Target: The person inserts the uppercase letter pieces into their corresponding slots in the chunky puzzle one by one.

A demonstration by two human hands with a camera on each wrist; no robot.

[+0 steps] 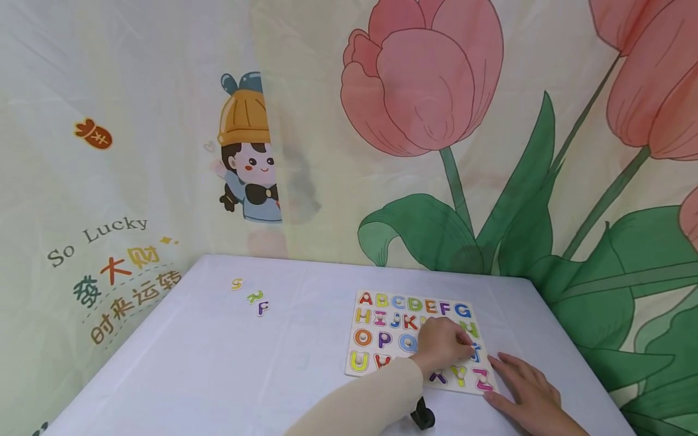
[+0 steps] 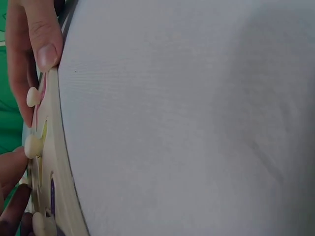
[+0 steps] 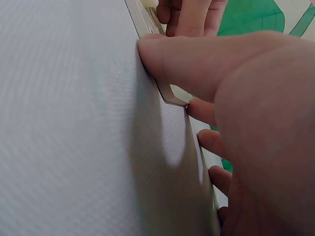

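Note:
A pale alphabet puzzle board (image 1: 349,357) with colourful knobbed letters lies on the table. My left hand (image 1: 443,345) reaches across its right half, pinching a blue letter piece (image 1: 477,353) at the third row's right end. The wrist and fingers hide several letters around it. In the left wrist view, those fingertips are low at the left edge, beside pale knobs (image 2: 33,146). My right hand (image 1: 526,387) rests at the board's near right corner, thumb (image 3: 157,51) against the front edge and the other fingers extended along the right side.
Three loose letters lie at the table's far left: a yellow S (image 1: 237,284), a green R (image 1: 254,297) and a purple letter (image 1: 263,309). A black object (image 1: 422,416) shows under the left forearm. Printed curtains (image 1: 322,181) hang behind the white table (image 1: 218,363).

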